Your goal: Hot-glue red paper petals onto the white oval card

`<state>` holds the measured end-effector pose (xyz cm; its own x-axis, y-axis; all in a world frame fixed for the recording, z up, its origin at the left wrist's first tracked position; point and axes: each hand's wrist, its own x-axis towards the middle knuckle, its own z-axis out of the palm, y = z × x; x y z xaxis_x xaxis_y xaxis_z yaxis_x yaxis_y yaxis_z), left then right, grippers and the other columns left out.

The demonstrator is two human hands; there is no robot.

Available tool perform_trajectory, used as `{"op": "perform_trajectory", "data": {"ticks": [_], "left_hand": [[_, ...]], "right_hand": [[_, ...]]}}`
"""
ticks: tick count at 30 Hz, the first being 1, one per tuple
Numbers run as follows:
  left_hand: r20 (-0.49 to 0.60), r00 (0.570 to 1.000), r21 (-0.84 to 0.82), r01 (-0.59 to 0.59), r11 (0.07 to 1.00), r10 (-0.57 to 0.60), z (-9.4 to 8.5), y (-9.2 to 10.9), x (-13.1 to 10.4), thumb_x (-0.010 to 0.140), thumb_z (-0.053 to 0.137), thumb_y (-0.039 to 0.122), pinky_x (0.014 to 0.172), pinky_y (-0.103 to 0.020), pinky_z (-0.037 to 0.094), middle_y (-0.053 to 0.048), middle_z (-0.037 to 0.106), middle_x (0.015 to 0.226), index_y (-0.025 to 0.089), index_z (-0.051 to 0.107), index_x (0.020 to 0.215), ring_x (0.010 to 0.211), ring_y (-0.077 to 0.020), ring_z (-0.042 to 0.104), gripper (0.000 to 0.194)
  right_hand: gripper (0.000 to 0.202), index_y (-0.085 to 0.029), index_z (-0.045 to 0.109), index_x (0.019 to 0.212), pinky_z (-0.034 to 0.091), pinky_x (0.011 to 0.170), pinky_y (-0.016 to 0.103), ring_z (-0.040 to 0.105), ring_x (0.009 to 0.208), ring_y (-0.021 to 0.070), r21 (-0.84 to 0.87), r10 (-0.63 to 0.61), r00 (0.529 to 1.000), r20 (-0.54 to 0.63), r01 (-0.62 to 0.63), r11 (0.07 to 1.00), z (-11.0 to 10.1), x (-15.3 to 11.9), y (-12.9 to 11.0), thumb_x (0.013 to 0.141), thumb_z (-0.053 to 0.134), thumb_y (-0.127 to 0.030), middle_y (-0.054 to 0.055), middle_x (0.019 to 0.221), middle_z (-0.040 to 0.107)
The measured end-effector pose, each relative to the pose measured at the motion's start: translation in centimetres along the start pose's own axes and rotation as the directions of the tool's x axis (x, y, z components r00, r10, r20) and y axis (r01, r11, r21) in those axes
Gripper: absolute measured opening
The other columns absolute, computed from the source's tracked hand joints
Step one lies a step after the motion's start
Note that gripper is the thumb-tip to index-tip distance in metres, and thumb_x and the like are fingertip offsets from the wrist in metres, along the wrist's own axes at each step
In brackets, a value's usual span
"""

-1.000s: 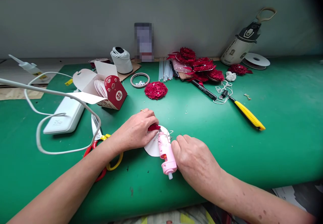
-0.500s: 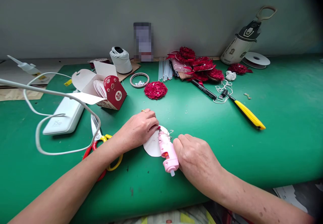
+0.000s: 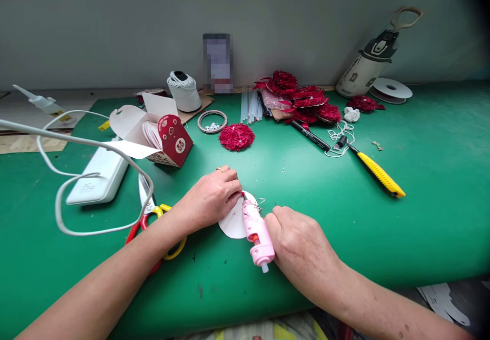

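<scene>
My right hand (image 3: 302, 238) is wrapped round the handle of a pink hot glue gun (image 3: 254, 220), a clear glue stick jutting from its rear end. The gun's nozzle meets the upper part of a round white disc (image 3: 231, 224) lying on the green table. My left hand (image 3: 214, 194) rests over the disc's left side, fingers pinched at a small red piece (image 3: 243, 193) beside the nozzle. Fingers and gun hide much of that piece. A thin loop of pale wire or string (image 3: 261, 203) shows by the disc's right edge.
Scissors (image 3: 147, 202) lie under my left forearm. A white cable (image 3: 95, 233) loops above a power bank (image 3: 99, 176). Beyond my hands are an open red box (image 3: 178, 143), a red rosette (image 3: 236, 137), glue sticks (image 3: 250, 106), more red rosettes (image 3: 306, 97) and a yellow cutter (image 3: 378, 174).
My right hand and the glue gun have shifted very slightly right and down relative to the disc. My left hand stays in place on the disc.
</scene>
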<state>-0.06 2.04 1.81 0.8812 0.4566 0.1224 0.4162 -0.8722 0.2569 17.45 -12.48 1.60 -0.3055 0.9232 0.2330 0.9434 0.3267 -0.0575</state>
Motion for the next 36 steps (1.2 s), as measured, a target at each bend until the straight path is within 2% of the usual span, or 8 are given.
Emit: {"op": "perform_trajectory", "data": {"ticks": [11, 29, 36], "left_hand": [[0.005, 1.0, -0.003, -0.002, 1.0, 0.002, 0.11, -0.03, -0.02, 0.093, 0.048, 0.018, 0.073, -0.032, 0.044, -0.009, 0.059, 0.083, 0.014, 0.069, 0.083, 0.079, -0.0195, 0.051, 0.024], [0.008, 1.0, -0.021, 0.003, 1.0, -0.003, -0.14, 0.05, 0.11, 0.093, 0.046, 0.018, 0.073, -0.031, 0.043, -0.008, 0.058, 0.083, 0.015, 0.068, 0.082, 0.079, -0.0186, 0.05, 0.024], [0.021, 1.0, -0.021, 0.001, 1.0, -0.001, -0.14, -0.01, 0.1, 0.092, 0.047, 0.017, 0.073, -0.032, 0.043, -0.008, 0.058, 0.083, 0.015, 0.068, 0.084, 0.079, -0.019, 0.05, 0.023]], "right_hand": [[0.026, -0.022, 0.044, 0.069, 0.02, 0.053, 0.034, 0.043, 0.056, 0.0179, -0.044, -0.017, 1.0, 0.015, 0.018, 0.999, -0.42, 0.24, 0.0, 0.073, 0.058, 0.0, 0.001, 0.065, 0.051], [0.023, -0.022, 0.045, 0.07, 0.021, 0.055, 0.033, 0.042, 0.058, 0.0175, -0.001, -0.042, 0.999, -0.003, 0.042, 0.999, -0.22, -0.02, 0.14, 0.081, 0.057, -0.005, 0.001, 0.065, 0.051], [0.026, -0.022, 0.043, 0.069, 0.019, 0.054, 0.033, 0.042, 0.056, 0.0169, -0.007, 0.001, 1.0, -0.012, -0.001, 1.0, -0.19, 0.1, -0.19, 0.074, 0.058, -0.002, 0.0, 0.064, 0.049]]}}
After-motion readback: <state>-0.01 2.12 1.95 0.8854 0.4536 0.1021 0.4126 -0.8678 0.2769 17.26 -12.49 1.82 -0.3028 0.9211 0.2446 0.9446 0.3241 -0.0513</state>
